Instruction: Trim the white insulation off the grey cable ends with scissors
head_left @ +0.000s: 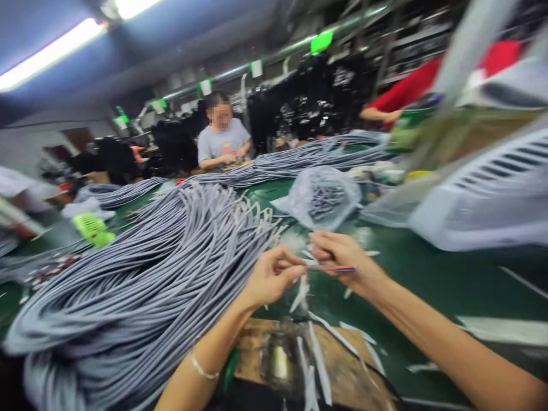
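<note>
My left hand (274,275) pinches a cable end with thin coloured wires (327,268) sticking out to the right. Those wires, reddish, green and blue, reach across to my right hand (349,261). Its thumb and fingers are closed together just above the wires; what they hold, if anything, is blurred. Left of my hands lies a large bundle of grey cables (141,285), with pale stripped ends near its upper right. Below my hands is a wooden board (252,348) carrying a dark, shiny metal piece (280,362) and strips of white scrap (319,365).
A clear plastic bag (325,197) of small grey parts stands beyond my hands. White vented plastic (483,188) is at the right, a lime-green fan-like object (92,228) at the left. Across the green table (428,274) sits a co-worker (220,142); a red sleeve (406,88) shows at the upper right.
</note>
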Demonstrator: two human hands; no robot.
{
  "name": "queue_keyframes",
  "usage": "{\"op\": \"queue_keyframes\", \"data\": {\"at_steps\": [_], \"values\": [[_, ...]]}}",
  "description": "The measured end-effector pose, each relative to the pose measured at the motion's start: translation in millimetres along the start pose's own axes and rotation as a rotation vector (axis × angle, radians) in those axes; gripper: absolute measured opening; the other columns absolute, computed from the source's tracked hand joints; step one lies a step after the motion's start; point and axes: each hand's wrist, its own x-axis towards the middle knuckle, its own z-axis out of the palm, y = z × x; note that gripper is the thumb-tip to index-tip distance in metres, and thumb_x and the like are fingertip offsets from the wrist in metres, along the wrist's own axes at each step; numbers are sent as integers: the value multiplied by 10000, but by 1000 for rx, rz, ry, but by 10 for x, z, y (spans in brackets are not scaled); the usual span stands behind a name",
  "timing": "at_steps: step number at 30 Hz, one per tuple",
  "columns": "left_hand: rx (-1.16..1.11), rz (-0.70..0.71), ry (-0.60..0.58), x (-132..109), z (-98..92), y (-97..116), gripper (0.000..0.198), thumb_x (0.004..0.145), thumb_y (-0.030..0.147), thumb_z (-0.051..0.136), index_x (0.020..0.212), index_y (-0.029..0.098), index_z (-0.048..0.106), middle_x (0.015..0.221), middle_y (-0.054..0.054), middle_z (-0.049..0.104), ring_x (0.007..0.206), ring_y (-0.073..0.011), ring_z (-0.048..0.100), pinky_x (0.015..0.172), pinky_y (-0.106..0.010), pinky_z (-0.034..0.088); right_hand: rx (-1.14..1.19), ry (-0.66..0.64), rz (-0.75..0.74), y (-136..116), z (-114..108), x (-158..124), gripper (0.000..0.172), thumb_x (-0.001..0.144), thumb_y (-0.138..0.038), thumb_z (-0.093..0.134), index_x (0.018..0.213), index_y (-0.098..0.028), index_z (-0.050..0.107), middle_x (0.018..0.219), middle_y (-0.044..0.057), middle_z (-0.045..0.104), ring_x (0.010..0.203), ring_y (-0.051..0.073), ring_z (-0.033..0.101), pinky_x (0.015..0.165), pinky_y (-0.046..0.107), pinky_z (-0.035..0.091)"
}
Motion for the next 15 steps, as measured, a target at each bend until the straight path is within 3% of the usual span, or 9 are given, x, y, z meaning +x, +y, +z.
{"op": "queue_keyframes", "data": {"at_steps": [3,5,7,9,11,13,15], "values": [[-82,16,94,57,-64,11,378,606,426,729,653,150,474,457,42,536,314,1,248,339,-133,171,153,-154,64,31,54,8,472,518,-498,724,554,-194,365,360,-128,289,279,-8,157,288,126,110],[-92,15,175,88,-88,14,389,588,412,745,638,156,457,442,45,529,310,1,246,336,-127,155,188,-209,115,65,53,13,455,539,-467,718,576,-195,356,389,-123,337,288,-13,135,294,125,88],[-83,21,226,114,-95,17,394,573,404,755,638,156,456,440,42,534,308,5,243,339,-121,149,179,-218,116,76,16,30,419,580,-453,689,597,-195,359,434,-110,396,296,-12,122,301,135,87],[-67,23,241,139,-98,23,390,561,397,761,678,155,479,463,33,559,309,10,241,344,-116,149,81,-141,24,61,-62,72,341,665,-453,614,628,-191,398,496,-80,475,303,-1,139,312,152,121],[-52,16,250,165,-110,32,394,560,386,762,762,157,513,503,21,590,313,10,255,350,-114,158,-174,37,-152,34,-167,126,238,750,-390,541,669,-178,469,600,-28,566,336,25,278,355,170,231],[-41,24,277,186,-135,42,397,567,378,755,816,157,539,519,19,594,320,7,275,354,-114,172,-600,160,-279,19,-260,162,155,796,-287,509,713,-162,547,688,19,622,486,80,482,481,196,353],[-28,53,318,197,-168,47,370,574,373,747,806,150,563,520,19,585,329,4,287,353,-117,183,-1055,67,-268,35,-299,153,158,816,-232,504,749,-141,613,732,65,655,649,145,577,585,228,389]]}}
